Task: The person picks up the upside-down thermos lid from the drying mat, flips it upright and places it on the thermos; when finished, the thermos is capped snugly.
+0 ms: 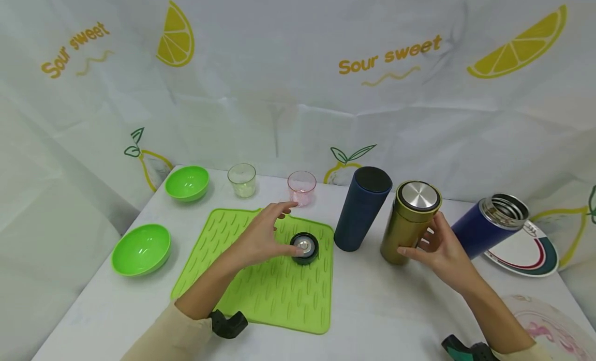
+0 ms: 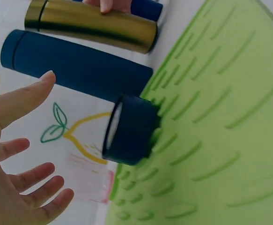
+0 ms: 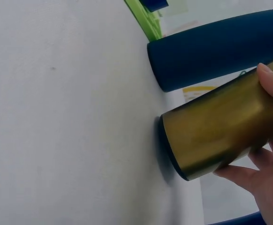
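My right hand point(image 1: 440, 255) grips a gold thermos point(image 1: 404, 231) with a silver-topped lid, thumb on the near side and fingers round its right. In the right wrist view the bottom of the thermos is close over the table, with a dark shadow beside it. My left hand point(image 1: 261, 237) is spread above the green mat point(image 1: 274, 304), holding nothing. A dark bottle cap point(image 1: 304, 249) lies on that mat; the left thumb overlaps it in the head view, but the left wrist view shows a gap between them.
A dark blue tumbler point(image 1: 360, 211) stands left of the thermos. On the right are an uncapped blue thermos point(image 1: 484, 224), a rimmed plate point(image 1: 526, 252) and a pink-patterned plate point(image 1: 554, 325). Two green bowls point(image 1: 142, 252), a clear greenish glass point(image 1: 242, 181) and a pink glass point(image 1: 301, 189) stand left and back.
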`<state>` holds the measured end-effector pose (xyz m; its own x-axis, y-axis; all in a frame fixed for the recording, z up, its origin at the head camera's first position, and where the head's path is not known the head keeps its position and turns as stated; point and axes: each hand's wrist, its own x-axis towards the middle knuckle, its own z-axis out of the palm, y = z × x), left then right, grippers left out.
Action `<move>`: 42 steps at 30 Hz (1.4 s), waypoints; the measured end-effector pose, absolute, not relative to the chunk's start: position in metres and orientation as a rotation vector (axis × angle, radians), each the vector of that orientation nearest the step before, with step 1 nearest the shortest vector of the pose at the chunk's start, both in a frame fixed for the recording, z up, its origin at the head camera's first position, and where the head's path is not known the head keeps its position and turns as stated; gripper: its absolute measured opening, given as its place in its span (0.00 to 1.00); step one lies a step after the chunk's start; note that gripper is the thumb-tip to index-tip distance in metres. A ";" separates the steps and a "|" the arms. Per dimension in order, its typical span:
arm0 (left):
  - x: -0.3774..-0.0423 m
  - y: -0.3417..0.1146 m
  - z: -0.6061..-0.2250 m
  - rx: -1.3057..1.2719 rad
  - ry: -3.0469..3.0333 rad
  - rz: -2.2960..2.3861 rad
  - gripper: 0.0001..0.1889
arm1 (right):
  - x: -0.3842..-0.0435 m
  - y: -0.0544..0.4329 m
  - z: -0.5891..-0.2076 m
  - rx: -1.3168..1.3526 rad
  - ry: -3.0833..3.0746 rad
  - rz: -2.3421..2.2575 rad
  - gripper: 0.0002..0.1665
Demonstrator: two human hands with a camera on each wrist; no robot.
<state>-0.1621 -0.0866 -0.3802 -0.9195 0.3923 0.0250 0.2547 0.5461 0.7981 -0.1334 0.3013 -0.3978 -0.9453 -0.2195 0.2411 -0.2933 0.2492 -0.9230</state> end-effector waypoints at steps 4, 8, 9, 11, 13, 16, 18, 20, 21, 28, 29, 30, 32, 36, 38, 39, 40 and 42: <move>-0.165 -0.089 -0.393 0.485 2.570 1.300 0.54 | -0.136 0.302 -0.401 0.451 -2.409 1.860 0.66; -0.168 -0.090 -0.404 0.451 2.503 1.292 0.54 | -0.139 0.305 -0.405 0.404 -2.404 1.849 0.67; -0.169 -0.090 -0.407 0.450 2.483 1.292 0.54 | -0.140 0.306 -0.406 0.403 -2.402 1.847 0.68; -0.170 -0.091 -0.411 0.444 2.448 1.299 0.54 | -0.142 0.307 -0.408 0.406 -2.392 1.855 0.67; -0.170 -0.091 -0.415 0.450 2.420 1.304 0.53 | -0.144 0.308 -0.410 0.416 -2.374 1.877 0.67; -0.170 -0.091 -0.420 0.472 2.393 1.313 0.52 | -0.146 0.309 -0.412 0.437 -2.339 1.917 0.66; -0.170 -0.091 -0.421 0.489 2.387 1.318 0.51 | -0.148 0.308 -0.413 0.458 -2.317 1.942 0.66; -0.170 -0.090 -0.423 0.501 2.391 1.320 0.50 | -0.149 0.307 -0.413 0.477 -2.301 1.954 0.67; -0.170 -0.090 -0.423 0.508 2.393 1.320 0.50 | -0.150 0.307 -0.414 0.487 -2.294 1.959 0.67; -0.171 -0.085 -0.428 0.519 2.450 1.279 0.46 | -0.150 0.305 -0.413 0.501 -2.293 1.961 0.67; -0.171 -0.085 -0.429 0.514 2.460 1.272 0.46 | -0.150 0.305 -0.414 0.500 -2.294 1.962 0.67; -0.171 -0.084 -0.431 0.513 2.471 1.264 0.45 | -0.150 0.305 -0.414 0.499 -2.296 1.961 0.67; -0.171 -0.082 -0.431 0.510 2.489 1.257 0.45 | -0.150 0.305 -0.414 0.494 -2.299 1.960 0.68; -0.171 -0.080 -0.432 0.523 2.539 1.235 0.43 | -0.150 0.304 -0.414 0.492 -2.298 1.966 0.67; -0.170 -0.078 -0.432 0.529 2.556 1.231 0.41 | -0.150 0.304 -0.415 0.485 -2.301 1.966 0.67; -0.170 -0.078 -0.432 0.530 2.565 1.228 0.40 | -0.150 0.304 -0.415 0.483 -2.302 1.965 0.67; -0.170 -0.077 -0.432 0.532 2.573 1.223 0.39 | -0.150 0.304 -0.415 0.480 -2.302 1.967 0.67; -0.169 -0.076 -0.433 0.533 2.587 1.217 0.38 | -0.150 0.305 -0.416 0.476 -2.304 1.967 0.67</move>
<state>-0.1692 -0.0761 -0.4330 -0.9068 0.4180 -0.0542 0.2248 0.5883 0.7767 -0.1501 0.3046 -0.4158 -0.9491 -0.1853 0.2546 -0.2805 0.1301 -0.9510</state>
